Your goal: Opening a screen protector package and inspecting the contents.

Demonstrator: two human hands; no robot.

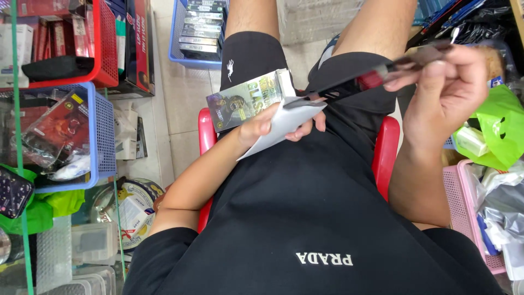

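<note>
My left hand (273, 124) holds a small printed card box (245, 99) together with a white envelope-like packet (284, 123) over my lap. My right hand (445, 82) grips a dark utility knife with a red part (360, 82). The knife's tip touches the top edge of the white packet beside my left fingers. I sit on a red plastic stool (388, 150), in black shorts and a black shirt.
A blue basket (103, 136) with packaged goods and a red basket (106, 46) stand at the left. Another blue crate of boxes (199, 33) sits ahead on the tiled floor. A pink basket (456, 202) and green plastic bag (499, 128) are at the right. Tape rolls (136, 210) lie lower left.
</note>
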